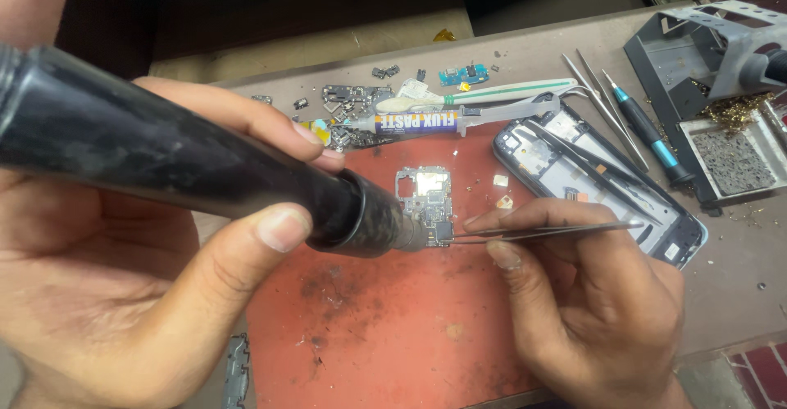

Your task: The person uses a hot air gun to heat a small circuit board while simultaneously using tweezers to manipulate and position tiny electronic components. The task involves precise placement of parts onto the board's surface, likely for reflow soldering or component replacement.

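The small circuit board lies on the red work mat near the middle of the tabletop, a little toward the far edge of the mat. The left hand is wrapped around a black hot-air handpiece, thumb and forefinger gripping close to its front, with the nozzle aimed at the near corner of the board. The right hand pinches a pair of slim metal tweezers shut between thumb and fingers, their tips touching a dark square chip at that same corner. By the look of it, this is the heating stage of working a chip on the board, with the tweezers ready to shift it; the next move likely calls for steady heat and a light, level touch so nearby parts are not nudged. Beyond the mat, toward the far edge, lie a flux syringe and scattered small parts; an opened phone frame rests just off the mat's right edge, with spare tweezers and a blue-tipped screwdriver beside it.
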